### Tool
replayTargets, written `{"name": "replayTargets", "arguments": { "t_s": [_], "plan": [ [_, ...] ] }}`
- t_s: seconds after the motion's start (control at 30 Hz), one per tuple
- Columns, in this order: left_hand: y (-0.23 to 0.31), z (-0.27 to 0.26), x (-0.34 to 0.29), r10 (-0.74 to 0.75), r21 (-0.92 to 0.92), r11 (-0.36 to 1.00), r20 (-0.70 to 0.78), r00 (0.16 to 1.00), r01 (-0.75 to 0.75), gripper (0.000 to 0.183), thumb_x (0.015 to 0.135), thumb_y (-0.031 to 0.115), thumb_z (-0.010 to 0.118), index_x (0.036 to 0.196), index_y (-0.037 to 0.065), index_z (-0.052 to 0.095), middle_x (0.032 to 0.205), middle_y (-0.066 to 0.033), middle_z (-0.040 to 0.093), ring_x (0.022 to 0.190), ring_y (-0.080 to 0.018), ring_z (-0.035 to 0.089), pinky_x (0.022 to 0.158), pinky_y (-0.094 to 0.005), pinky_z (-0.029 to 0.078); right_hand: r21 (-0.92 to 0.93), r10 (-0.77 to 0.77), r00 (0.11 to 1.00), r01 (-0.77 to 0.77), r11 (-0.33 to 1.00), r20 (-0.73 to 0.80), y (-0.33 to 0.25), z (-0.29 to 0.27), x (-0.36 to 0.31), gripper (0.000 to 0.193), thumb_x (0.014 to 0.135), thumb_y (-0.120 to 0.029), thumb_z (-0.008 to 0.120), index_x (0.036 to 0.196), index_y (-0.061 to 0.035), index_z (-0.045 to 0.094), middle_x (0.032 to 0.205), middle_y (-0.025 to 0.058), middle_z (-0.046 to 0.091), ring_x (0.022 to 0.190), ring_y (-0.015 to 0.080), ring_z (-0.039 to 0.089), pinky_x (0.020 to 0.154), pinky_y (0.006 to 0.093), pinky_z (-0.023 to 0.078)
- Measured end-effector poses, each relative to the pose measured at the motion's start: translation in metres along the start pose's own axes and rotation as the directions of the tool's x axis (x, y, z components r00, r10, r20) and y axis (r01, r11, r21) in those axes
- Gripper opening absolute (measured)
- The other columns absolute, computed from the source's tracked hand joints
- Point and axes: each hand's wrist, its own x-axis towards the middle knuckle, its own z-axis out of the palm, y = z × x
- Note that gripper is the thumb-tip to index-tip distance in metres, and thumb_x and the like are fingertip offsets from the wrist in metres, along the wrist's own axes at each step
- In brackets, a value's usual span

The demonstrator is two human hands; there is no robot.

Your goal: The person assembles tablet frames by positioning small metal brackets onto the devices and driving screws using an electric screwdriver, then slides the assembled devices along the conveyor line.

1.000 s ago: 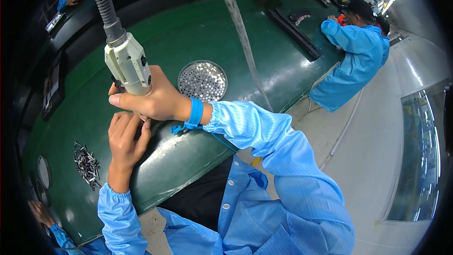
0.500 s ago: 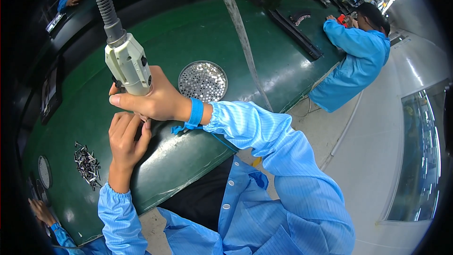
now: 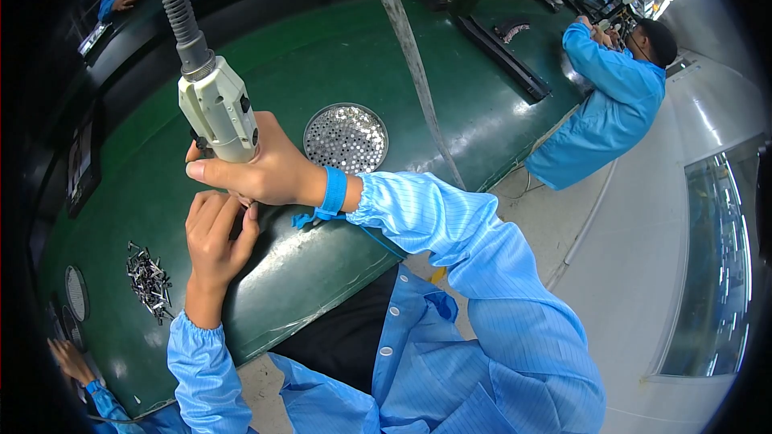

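My right hand (image 3: pixel 269 167) is wrapped round the lower body of a cream-coloured power screwdriver (image 3: pixel 219 108), held upright with a ribbed grey cable sleeve at its top. A blue strap circles that wrist. Directly below the tool, my left hand (image 3: pixel 213 233) is closed, thumb and forefinger pinched together; whatever lies between them is hidden. The screwdriver's tip is also out of sight behind my hands. Beyond my right wrist sits a round dish (image 3: pixel 346 138) of small shiny metal discs. To the left of my left hand lies a pile of small black and silver pieces (image 3: pixel 149 281).
A grey cable (image 3: pixel 406 44) hangs across the green worktable (image 3: pixel 265 56). A black rail (image 3: pixel 503 60) lies at the far right. One co-worker in blue (image 3: pixel 607 92) stands at the right; other people's hands show at upper left and lower left. Another round dish (image 3: pixel 75 292) sits at left.
My hands and the screwdriver hold still. At the right, the co-worker has shifted posture, head moving slightly right and hands raised.
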Motion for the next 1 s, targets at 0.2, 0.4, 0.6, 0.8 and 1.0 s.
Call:
{"name": "replayTargets", "arguments": {
  "t_s": [0.2, 0.4, 0.6, 0.8, 1.0],
  "plan": [
    [0.0000, -0.0001, 0.0004, 0.007, 0.006, 1.000, 0.004, 1.000, -0.007, 0.015, 0.075, 0.001, 0.073, 0.088, -0.002, 0.066, 0.078, -0.0108, 0.062, 0.069, -0.0297, 0.057, 0.064, -0.0381, 0.046, 0.001, -0.026, 1.000, 0.026, 1.000, -0.006, 0.0049, 0.0007, 0.0005, 0.021, 0.086, -0.013, 0.074, 0.098, 0.0028, 0.066, 0.072, 0.0053, 0.066, 0.053, 0.0063, 0.059, 0.047, 0.0230, 0.047],
    [0.0008, -0.0011, -0.0009, 0.011, 0.008, 1.000, 0.008, 1.000, -0.011, 0.016, 0.074, 0.002, 0.074, 0.088, -0.001, 0.066, 0.077, -0.0105, 0.062, 0.070, -0.0295, 0.057, 0.064, -0.0381, 0.046, 0.000, -0.033, 0.999, 0.033, 0.999, 0.000, 0.0032, 0.0011, -0.0017, 0.020, 0.087, -0.012, 0.073, 0.098, 0.0030, 0.066, 0.070, 0.0050, 0.065, 0.051, 0.0066, 0.058, 0.045, 0.0231, 0.046],
    [0.0006, -0.0043, -0.0028, -0.016, 0.021, 1.000, 0.071, 0.997, 0.015, 0.024, 0.070, 0.010, 0.082, 0.086, 0.000, 0.066, 0.078, -0.0091, 0.062, 0.071, -0.0296, 0.056, 0.064, -0.0384, 0.046, 0.046, 0.017, 1.000, -0.017, 0.999, 0.015, 0.0007, 0.0030, -0.0027, 0.020, 0.087, -0.012, 0.073, 0.098, 0.0030, 0.066, 0.068, 0.0047, 0.065, 0.050, 0.0064, 0.057, 0.044, 0.0233, 0.045],
    [0.0023, -0.0015, 0.0020, 0.036, 0.010, 0.999, 0.027, 0.999, -0.036, 0.022, 0.070, 0.007, 0.081, 0.085, 0.000, 0.066, 0.081, -0.0094, 0.064, 0.076, -0.0309, 0.061, 0.068, -0.0394, 0.048, -0.036, -0.069, 0.998, 0.069, 0.997, -0.003, 0.0045, 0.0052, -0.0048, 0.023, 0.085, -0.015, 0.075, 0.098, 0.0026, 0.068, 0.077, 0.0060, 0.068, 0.068, 0.0087, 0.063, 0.060, 0.0253, 0.051],
    [0.0040, -0.0026, 0.0011, -0.002, -0.029, 1.000, 0.025, 1.000, 0.002, 0.021, 0.070, 0.004, 0.079, 0.085, 0.000, 0.065, 0.081, -0.0097, 0.065, 0.077, -0.0312, 0.062, 0.070, -0.0395, 0.049, -0.031, -0.063, 0.998, 0.062, 0.998, -0.015, 0.0039, 0.0056, -0.0041, 0.023, 0.084, -0.016, 0.075, 0.097, 0.0021, 0.068, 0.082, 0.0072, 0.070, 0.076, 0.0112, 0.065, 0.069, 0.0275, 0.053]
  ]
}}
